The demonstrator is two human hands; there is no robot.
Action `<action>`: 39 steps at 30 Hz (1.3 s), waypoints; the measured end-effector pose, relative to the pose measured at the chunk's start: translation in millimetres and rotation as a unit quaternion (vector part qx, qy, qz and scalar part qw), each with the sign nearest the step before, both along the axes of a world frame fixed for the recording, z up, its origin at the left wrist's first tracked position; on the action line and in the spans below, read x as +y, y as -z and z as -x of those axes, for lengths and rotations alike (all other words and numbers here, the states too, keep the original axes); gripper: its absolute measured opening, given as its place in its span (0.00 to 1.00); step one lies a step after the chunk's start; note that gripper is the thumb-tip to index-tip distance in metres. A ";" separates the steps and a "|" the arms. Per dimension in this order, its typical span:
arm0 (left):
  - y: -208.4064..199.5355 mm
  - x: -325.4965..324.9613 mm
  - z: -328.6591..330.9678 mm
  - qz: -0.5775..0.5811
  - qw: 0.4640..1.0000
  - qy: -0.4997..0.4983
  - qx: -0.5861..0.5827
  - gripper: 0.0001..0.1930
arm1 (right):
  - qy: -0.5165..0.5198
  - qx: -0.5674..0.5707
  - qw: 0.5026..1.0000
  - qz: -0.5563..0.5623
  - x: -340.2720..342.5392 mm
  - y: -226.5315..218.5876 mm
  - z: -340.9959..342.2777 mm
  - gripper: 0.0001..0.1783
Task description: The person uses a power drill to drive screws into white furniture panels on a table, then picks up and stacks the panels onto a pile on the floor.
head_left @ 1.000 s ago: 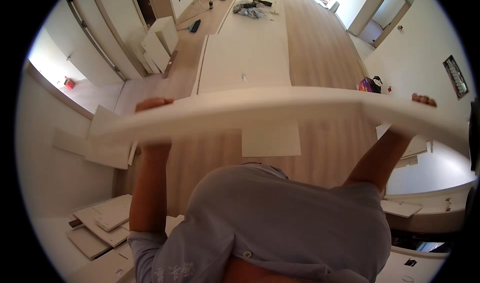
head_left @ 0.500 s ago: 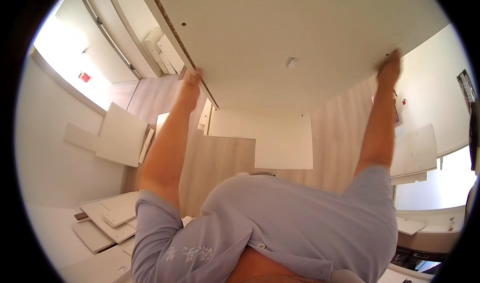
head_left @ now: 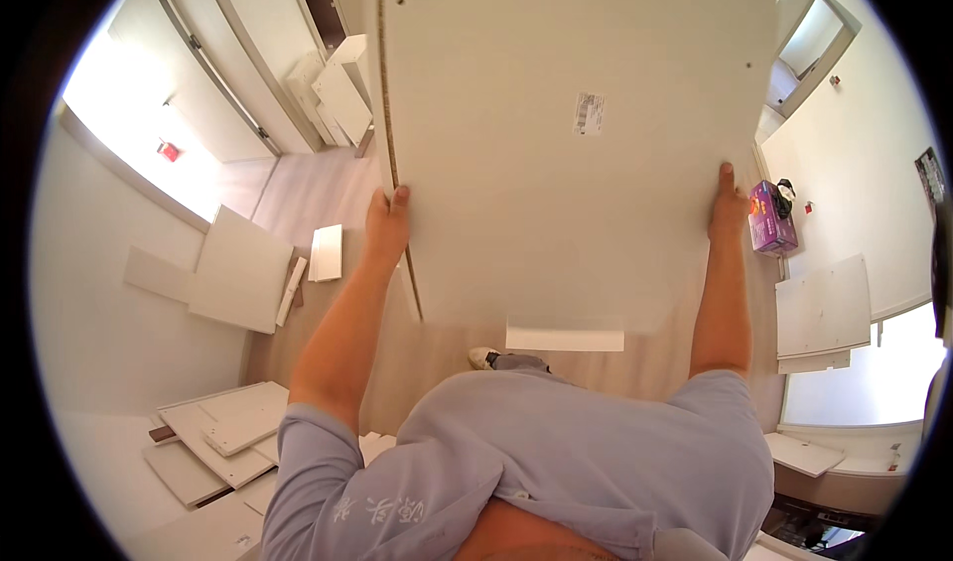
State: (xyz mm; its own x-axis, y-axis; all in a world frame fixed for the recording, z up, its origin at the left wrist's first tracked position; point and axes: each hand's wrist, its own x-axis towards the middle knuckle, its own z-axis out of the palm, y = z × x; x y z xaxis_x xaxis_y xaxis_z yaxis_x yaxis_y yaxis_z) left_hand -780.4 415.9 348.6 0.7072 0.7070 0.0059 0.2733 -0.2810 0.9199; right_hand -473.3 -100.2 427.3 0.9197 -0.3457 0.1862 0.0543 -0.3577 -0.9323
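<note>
A large white panel (head_left: 496, 184) with a bare chipboard edge on its left fills the upper middle of the view. It carries a small printed label (head_left: 589, 114) and a few small holes. My left hand (head_left: 389, 221) grips the panel's left edge, thumb on the near face. On the opposite edge my right hand (head_left: 729, 202) grips likewise, thumb on the face, its other fingers mostly hidden behind. Below the panel, part of another white board (head_left: 564, 340) shows on the floor, mostly covered from sight.
White boards lean at the left wall (head_left: 241, 268) and lie stacked at lower left (head_left: 226, 427). A small white piece (head_left: 326, 253) lies on the wood floor. To the right stand a purple box (head_left: 773, 218) and leaning panels (head_left: 822, 305). A doorway (head_left: 809, 50) opens at upper right.
The panel has swung straighter and its lower edge has come nearer to me, covering more of the floor board. Both hands have come closer to my body, still gripping its edges.
</note>
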 end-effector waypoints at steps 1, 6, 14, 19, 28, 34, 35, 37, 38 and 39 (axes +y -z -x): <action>-3.1 -2.8 3.8 -0.007 0.999 -0.017 0.032 0.27 | -0.009 0.016 1.000 -0.003 -2.9 6.2 1.3 0.45; 0.8 -11.6 19.6 -0.050 0.993 -0.030 0.105 0.34 | -0.040 0.147 0.987 0.060 -9.9 58.4 20.0 0.59; 62.6 -24.2 55.8 0.085 0.976 0.038 0.196 0.42 | -0.118 0.301 0.937 0.133 -14.2 143.0 29.7 0.56; 97.8 -44.0 110.4 0.164 0.941 0.026 0.296 0.47 | -0.151 0.337 0.917 0.151 -13.0 186.4 25.4 0.54; 109.8 -49.0 127.8 0.120 0.942 0.017 0.313 0.48 | -0.174 0.381 0.892 0.171 -6.4 227.8 33.0 0.54; 115.4 -66.0 173.2 0.175 0.941 -0.002 0.290 0.37 | -0.227 0.432 0.869 0.084 -29.1 192.8 85.7 0.46; 117.8 -67.4 181.0 0.193 0.945 0.014 0.263 0.36 | -0.257 0.432 0.863 0.045 -38.8 184.9 102.3 0.44; 120.8 -70.2 197.6 0.257 0.942 0.035 0.212 0.32 | -0.277 0.449 0.849 -0.035 -61.5 171.5 139.3 0.39; 121.9 -71.6 204.2 0.265 0.939 0.030 0.216 0.32 | -0.286 0.455 0.839 -0.087 -72.0 167.5 157.1 0.37; 123.1 -73.3 211.7 0.281 0.934 0.022 0.219 0.31 | -0.267 0.464 0.838 -0.102 -82.2 166.9 176.6 0.37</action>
